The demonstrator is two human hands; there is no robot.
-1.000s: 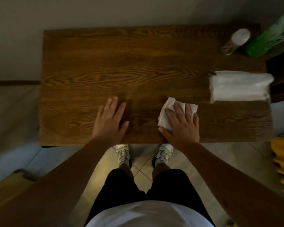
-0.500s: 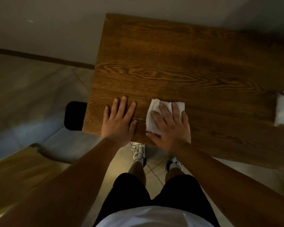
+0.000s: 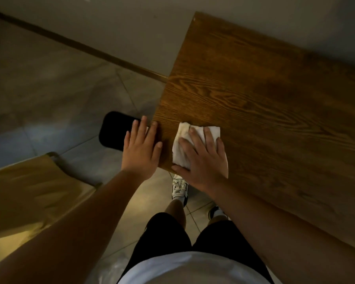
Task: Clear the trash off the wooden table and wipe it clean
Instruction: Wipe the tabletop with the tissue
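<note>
The wooden table (image 3: 264,95) fills the right of the head view, its near left corner below my hands. My right hand (image 3: 203,158) lies flat on a folded white tissue (image 3: 182,138) and presses it against the tabletop close to that corner. My left hand (image 3: 141,148) is spread flat, fingers apart, at the table's left edge, mostly past it and over the floor. It holds nothing. No trash shows on the visible tabletop.
A black bin (image 3: 115,132) stands on the tiled floor just left of the table, partly under my left hand. A brown paper bag (image 3: 29,191) sits at the lower left. A wall runs behind the table. My legs and shoes are below.
Both hands have slid left along the table's front edge with the tissue. My left hand now hangs over the left edge. The view has turned left; the tissue pack and bottles are out of view.
</note>
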